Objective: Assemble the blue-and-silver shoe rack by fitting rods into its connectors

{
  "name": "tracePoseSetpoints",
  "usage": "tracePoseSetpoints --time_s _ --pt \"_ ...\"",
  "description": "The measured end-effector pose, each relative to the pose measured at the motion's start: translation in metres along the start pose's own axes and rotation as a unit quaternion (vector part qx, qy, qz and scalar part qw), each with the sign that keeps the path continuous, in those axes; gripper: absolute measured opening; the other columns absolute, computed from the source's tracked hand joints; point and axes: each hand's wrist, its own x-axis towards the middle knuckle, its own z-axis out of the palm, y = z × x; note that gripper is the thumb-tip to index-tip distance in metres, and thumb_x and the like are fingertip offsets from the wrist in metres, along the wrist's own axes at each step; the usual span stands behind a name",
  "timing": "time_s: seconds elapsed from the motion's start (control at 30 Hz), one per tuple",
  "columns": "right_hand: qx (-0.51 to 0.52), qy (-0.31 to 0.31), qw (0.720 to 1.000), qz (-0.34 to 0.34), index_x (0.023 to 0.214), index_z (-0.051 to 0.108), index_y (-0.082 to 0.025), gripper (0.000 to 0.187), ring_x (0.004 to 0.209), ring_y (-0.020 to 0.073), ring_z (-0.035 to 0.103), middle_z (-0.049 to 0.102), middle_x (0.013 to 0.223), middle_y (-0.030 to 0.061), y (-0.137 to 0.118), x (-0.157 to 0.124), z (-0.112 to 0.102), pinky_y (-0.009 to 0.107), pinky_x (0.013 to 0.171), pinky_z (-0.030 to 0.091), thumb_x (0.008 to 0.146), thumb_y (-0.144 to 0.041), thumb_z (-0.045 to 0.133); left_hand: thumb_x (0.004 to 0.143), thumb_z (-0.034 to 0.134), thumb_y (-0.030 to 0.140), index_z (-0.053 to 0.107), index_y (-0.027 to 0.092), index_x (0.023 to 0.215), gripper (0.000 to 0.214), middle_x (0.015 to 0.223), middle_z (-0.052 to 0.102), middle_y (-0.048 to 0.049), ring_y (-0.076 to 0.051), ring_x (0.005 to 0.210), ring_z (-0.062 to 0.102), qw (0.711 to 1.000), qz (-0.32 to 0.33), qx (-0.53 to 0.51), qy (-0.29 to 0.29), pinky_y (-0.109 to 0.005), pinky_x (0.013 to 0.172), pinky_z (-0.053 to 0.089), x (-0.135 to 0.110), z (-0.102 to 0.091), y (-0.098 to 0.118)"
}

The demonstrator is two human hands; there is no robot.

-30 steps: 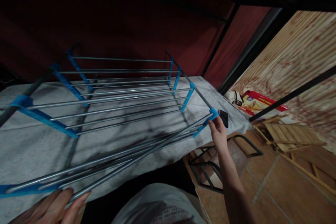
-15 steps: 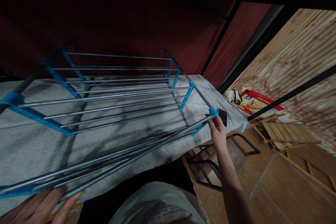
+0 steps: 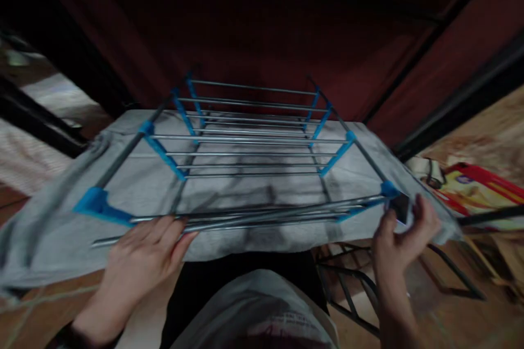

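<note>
A person's right hand has just come off the right front blue bracket of a metal rack standing on a cloth-covered counter, its thumb and fingers now spread just beside the corner, seemingly leaving a loose rod to the left hand alone, which grips it along the rack's front, its left end jutting past the knuckles

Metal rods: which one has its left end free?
The slanting front rod in the left hand; its left end sticks out loose, while the other visible left ends meet blue brackets.
</note>
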Motion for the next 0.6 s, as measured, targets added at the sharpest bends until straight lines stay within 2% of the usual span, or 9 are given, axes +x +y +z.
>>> tracePoseSetpoints --time_s 0.03,0.1,0.17,0.23,0.3,0.43,0.53,0.6 --pt "0.003 -0.021 0.999 -0.045 0.146 0.05 -0.016 0.056 0.134 0.0353 0.047 0.054 0.142 0.0187 -0.014 0.0 -0.001 0.059 0.111 0.036 0.091 -0.021 0.062 0.095 0.058 0.039 0.063 0.022 0.088 0.019 0.074 0.062 -0.0025 -0.022 0.068 0.057 0.998 0.034 0.046 -0.012 -0.035 0.063 0.038 0.0 -0.002 0.001" --pt "0.044 -0.129 0.981 -0.141 0.143 0.054 -0.02 0.052 0.131 0.0331 0.051 0.058 0.137 0.0155 -0.041 0.001 0.004 0.056 0.11 0.039 0.091 -0.015 0.06 0.096 0.056 0.035 0.063 0.019 0.091 0.018 0.076 0.063 -0.004 -0.022 0.072 0.058 0.994 0.054 0.091 -0.038 -0.035 0.068 0.041 0.001 -0.005 0.003" --pt "0.086 -0.249 0.933 -0.246 0.144 0.052 -0.023 0.051 0.126 0.0294 0.055 0.062 0.133 0.012 -0.066 0.0 0.016 0.052 0.11 0.04 0.094 -0.015 0.057 0.097 0.055 0.033 0.063 0.017 0.095 0.018 0.078 0.063 -0.0048 -0.022 0.074 0.058 0.993 0.047 0.101 -0.046 -0.036 0.07 0.041 0.005 -0.007 0.005" --pt "0.098 -0.319 0.882 -0.334 0.146 0.048 -0.021 0.051 0.117 0.0258 0.06 0.066 0.127 0.0103 -0.085 -0.001 0.033 0.048 0.11 0.04 0.096 -0.016 0.056 0.098 0.055 0.033 0.064 0.015 0.099 0.02 0.079 0.064 -0.0054 -0.022 0.075 0.058 0.993 0.037 0.1 -0.047 -0.036 0.07 0.041 0.008 -0.008 0.007" --pt "0.082 -0.34 0.852 -0.389 0.145 0.048 -0.017 0.048 0.101 0.022 0.064 0.07 0.115 0.0092 -0.096 -0.001 0.049 0.041 0.1 0.045 0.097 -0.017 0.055 0.098 0.054 0.033 0.064 0.015 0.102 0.021 0.08 0.064 -0.0055 -0.022 0.076 0.058 0.994 0.028 0.096 -0.05 -0.037 0.071 0.042 0.012 -0.008 0.008" --pt "0.035 -0.344 0.825 -0.447 0.14 0.054 -0.015 0.041 0.077 0.0181 0.06 0.068 0.089 0.0055 -0.096 0.004 0.066 0.035 0.078 0.044 0.099 -0.015 0.051 0.097 0.056 0.029 0.062 0.017 0.116 0.023 0.095 0.068 -0.0077 -0.023 0.092 0.063 0.997 0.023 0.07 -0.016 -0.038 0.084 0.044 0.016 -0.012 0.011" --pt "0.038 -0.335 0.816 -0.47 0.14 0.055 -0.015 0.041 0.073 0.0168 0.058 0.066 0.084 0.0043 -0.088 0.007 0.07 0.034 0.075 0.043 0.099 -0.018 0.051 0.094 0.061 0.03 0.06 0.021 0.122 0.029 0.11 0.067 -0.0099 -0.026 0.11 0.062 0.994 -0.004 0.059 0.091 -0.043 0.099 0.041 0.01 -0.019 0.009" --pt "0.041 -0.329 0.814 -0.478 0.139 0.055 -0.015 0.041 0.072 0.0164 0.057 0.065 0.083 0.0038 -0.085 0.007 0.072 0.034 0.073 0.043 0.099 -0.02 0.051 0.093 0.06 0.031 0.061 0.022 0.118 0.026 0.112 0.065 -0.0105 -0.028 0.114 0.06 0.973 -0.097 0.045 0.206 -0.046 0.102 0.041 0.004 -0.023 -0.001"
